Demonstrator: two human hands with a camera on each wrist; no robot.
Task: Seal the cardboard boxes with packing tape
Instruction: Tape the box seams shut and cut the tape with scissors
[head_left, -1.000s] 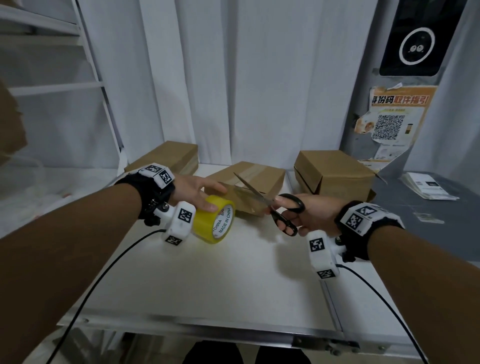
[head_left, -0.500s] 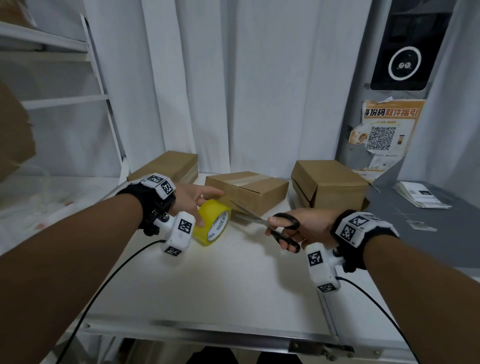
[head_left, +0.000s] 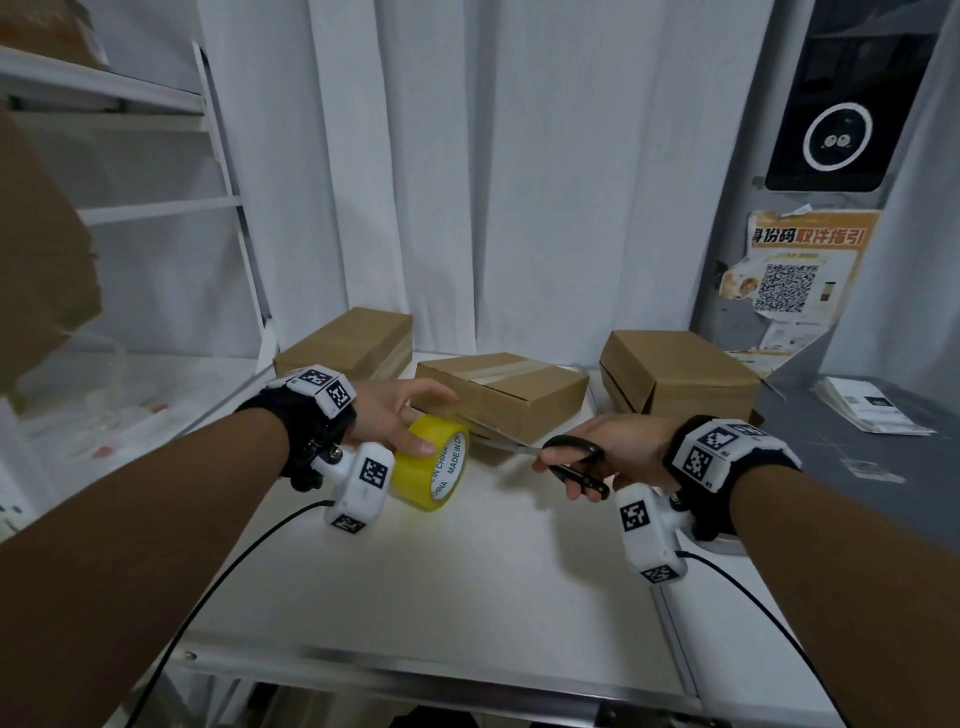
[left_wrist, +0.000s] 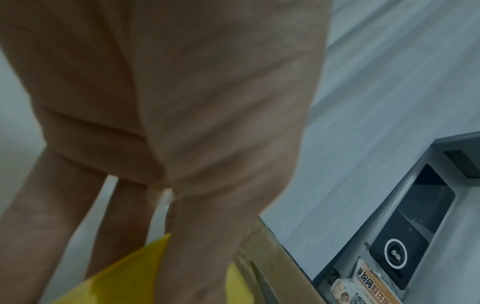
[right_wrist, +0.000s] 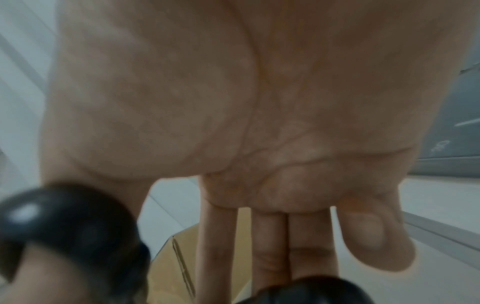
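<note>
Fingers of the left hand grip one tape roll, the right hand one pair of scissors, before three boxes.

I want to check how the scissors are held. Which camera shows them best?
The head view: the scissors show whole, right hand through the black handles, blades pointing toward the yellow tape roll. The right wrist view shows only blurred handle loops; the left wrist view shows none.
</note>
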